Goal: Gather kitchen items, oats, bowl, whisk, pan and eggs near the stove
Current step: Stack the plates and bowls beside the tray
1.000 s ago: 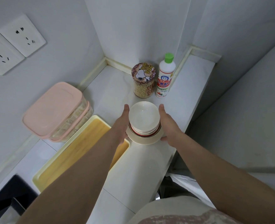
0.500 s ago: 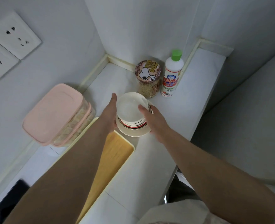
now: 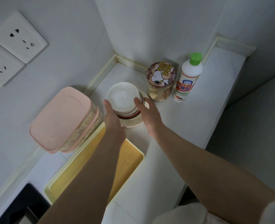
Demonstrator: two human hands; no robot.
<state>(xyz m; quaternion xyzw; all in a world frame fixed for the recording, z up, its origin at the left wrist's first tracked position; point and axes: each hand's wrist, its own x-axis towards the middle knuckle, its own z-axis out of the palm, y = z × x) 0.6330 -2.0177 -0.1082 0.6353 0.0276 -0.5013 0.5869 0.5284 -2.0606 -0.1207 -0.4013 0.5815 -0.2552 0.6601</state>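
**Bowl stack between two hands, centre of the frame.** The bowl stack (image 3: 123, 97) stands just left of the oats jar (image 3: 161, 83), beyond the far corner of the yellow tray (image 3: 132, 160) and near the pink-lidded box (image 3: 60, 118).

Your left hand (image 3: 113, 117) lies flat along the stack's left side. Your right hand (image 3: 148, 112) flanks the right side, with its thumb against the top bowl. Both grips are wide, with fingers fairly straight, pressing on the stack rather than wrapping it. You cannot tell from this view whether the stack rests fully on the counter (image 3: 182, 126) or is just lifted.

**Change.** One second ago the stack sat lower in the frame, close to the counter's front edge and below the gap between the jar and the green-capped bottle (image 3: 189, 75). It has since travelled up and to the left, and your hands have stayed on either side of it.

**Meaning.** The bowls are probably being moved toward the stove (image 3: 17, 206), which shows dark at the lower left. The oats jar has not been moved yet. No whisk, pan or eggs are in view.
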